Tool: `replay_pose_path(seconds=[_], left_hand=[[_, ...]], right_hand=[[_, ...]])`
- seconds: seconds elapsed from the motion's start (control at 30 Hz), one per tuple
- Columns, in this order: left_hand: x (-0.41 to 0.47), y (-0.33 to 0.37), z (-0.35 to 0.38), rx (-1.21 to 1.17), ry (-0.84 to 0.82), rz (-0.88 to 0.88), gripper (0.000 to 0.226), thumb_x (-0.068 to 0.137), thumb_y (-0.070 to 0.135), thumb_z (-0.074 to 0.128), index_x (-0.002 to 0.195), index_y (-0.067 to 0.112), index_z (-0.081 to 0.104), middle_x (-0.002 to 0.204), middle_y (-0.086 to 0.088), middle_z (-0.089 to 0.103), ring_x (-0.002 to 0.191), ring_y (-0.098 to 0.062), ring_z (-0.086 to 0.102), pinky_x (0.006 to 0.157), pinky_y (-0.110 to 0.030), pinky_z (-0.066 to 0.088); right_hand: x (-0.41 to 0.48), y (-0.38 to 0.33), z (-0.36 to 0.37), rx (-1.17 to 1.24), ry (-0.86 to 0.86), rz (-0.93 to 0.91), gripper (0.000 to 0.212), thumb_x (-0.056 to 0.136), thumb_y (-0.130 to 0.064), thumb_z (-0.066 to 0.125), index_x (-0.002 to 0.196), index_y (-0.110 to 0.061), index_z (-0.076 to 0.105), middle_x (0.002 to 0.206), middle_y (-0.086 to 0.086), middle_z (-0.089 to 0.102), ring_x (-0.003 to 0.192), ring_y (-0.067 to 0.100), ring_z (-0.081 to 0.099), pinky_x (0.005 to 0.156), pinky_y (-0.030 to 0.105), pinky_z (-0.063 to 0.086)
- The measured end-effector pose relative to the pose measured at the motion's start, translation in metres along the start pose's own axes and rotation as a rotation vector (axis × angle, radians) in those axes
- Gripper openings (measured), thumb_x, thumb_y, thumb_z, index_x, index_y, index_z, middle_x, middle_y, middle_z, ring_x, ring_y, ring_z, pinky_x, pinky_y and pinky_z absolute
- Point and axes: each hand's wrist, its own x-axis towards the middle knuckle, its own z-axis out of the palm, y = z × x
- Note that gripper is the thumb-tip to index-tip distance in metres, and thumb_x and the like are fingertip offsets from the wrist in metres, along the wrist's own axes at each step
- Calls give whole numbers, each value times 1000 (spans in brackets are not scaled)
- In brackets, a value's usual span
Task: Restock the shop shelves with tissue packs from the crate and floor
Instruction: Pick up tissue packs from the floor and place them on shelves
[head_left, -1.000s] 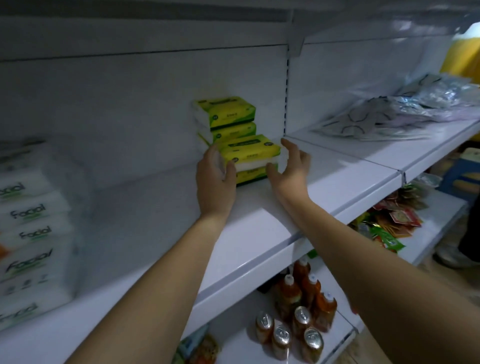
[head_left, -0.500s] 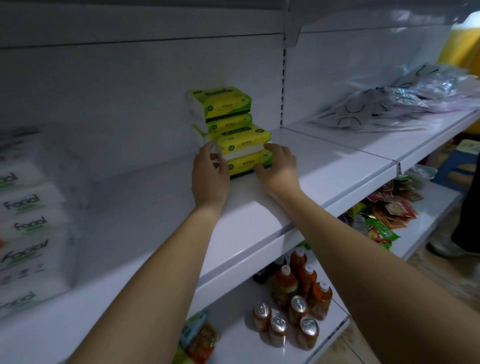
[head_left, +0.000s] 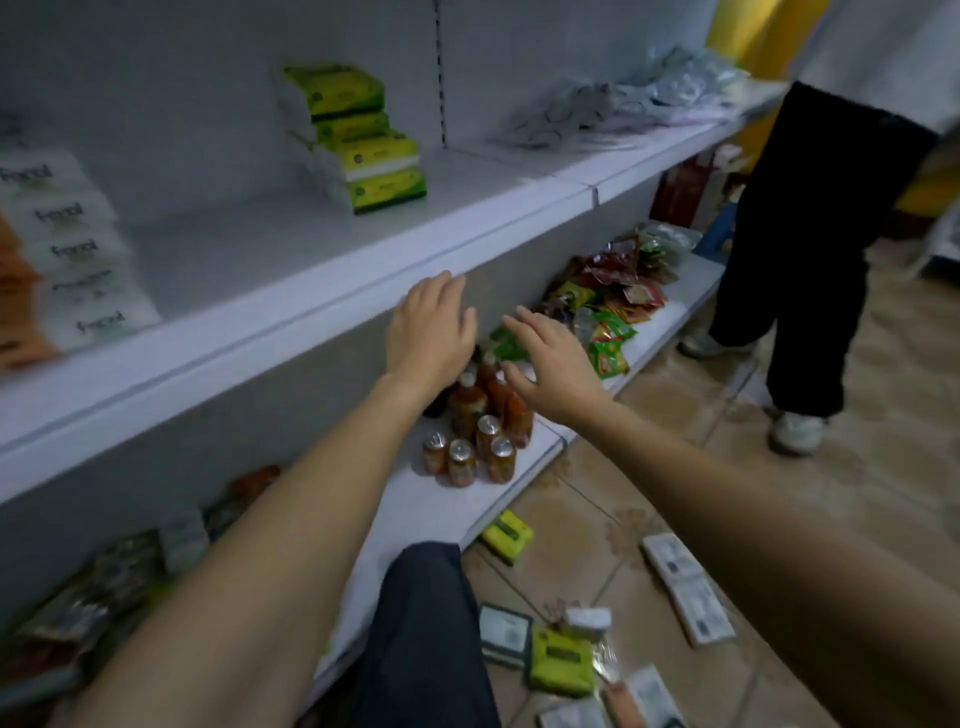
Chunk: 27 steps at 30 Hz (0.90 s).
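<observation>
You are holding your left hand (head_left: 431, 327) and right hand (head_left: 550, 364) open and empty at the front edge of the shelf (head_left: 234, 280). Stacked tissue packs (head_left: 363, 140) are sitting near its rear. The next move is likely calling for gripping a floor pack (head_left: 561, 660).

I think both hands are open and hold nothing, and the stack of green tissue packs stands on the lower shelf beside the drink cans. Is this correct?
Not quite. The head view shows the stack of green tissue packs on the upper shelf, above the drink cans on the lower shelf. The rest holds: the left hand and the right hand are open and empty.
</observation>
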Motion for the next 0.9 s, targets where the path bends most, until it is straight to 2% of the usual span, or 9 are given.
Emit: replay_pose_path(seconds=[0.13,0.2,0.3,0.47,0.57,0.6,0.67,0.73,0.9], left_hand=[[-76,39,54,19,-213,89,51,99,31,35,146,12,26,152,-7,29,140,-23,25,113,-34,17],[-113,55,87,-10,-323,121,52,100,32,33,146,11,25,151,-8,30,138,-24,27,112,-34,19],[-168,67,134,-76,-493,128,53,99,33,34,146,11,24,151,-9,31,138,-24,27,112,-35,22],[-221,69,203,-145,-746,10,55,99,31,34,147,9,21,150,-12,29,137,-28,27,112,-37,25],[-229,58,253,-141,-830,-55,56,98,26,36,148,9,19,150,-15,27,135,-31,28,111,-38,25],[-231,51,271,-135,-849,-74,56,97,25,36,148,11,18,149,-17,28,133,-33,30,109,-38,27],[-231,37,307,-117,-890,-138,54,98,24,37,147,9,20,146,-20,30,132,-35,31,106,-37,27],[-226,20,345,-100,-905,-209,50,99,23,37,143,3,26,144,-23,31,131,-35,32,103,-36,28],[-201,-31,447,-107,-974,-362,51,99,23,36,146,6,23,147,-21,31,134,-35,31,105,-33,26]], right_hand=[[-108,22,14,-82,-118,100,55,92,-36,45,141,-11,38,147,11,36,135,31,33,112,39,22],[-162,34,30,-62,-170,178,59,88,-41,39,136,-9,45,141,14,45,129,35,42,108,44,30],[-238,51,56,-22,-285,315,60,87,-42,39,136,-8,45,139,15,47,126,37,45,105,47,33],[-322,74,95,56,-422,594,67,89,-55,19,147,-20,23,154,0,23,142,19,20,114,31,14],[-333,88,132,112,-418,651,62,87,-47,31,134,-10,48,138,11,49,123,29,51,100,39,41],[-332,96,149,136,-426,657,66,84,-49,28,133,-10,50,136,13,51,121,30,53,98,39,43],[-322,109,182,216,-491,688,67,87,-51,26,144,-15,32,150,11,32,136,26,33,109,34,28],[-306,129,225,300,-518,696,57,96,-39,38,147,-21,22,155,7,18,141,22,19,112,31,19],[-240,178,340,433,-503,710,55,95,-29,46,146,-20,27,154,12,21,140,27,23,113,36,23]])
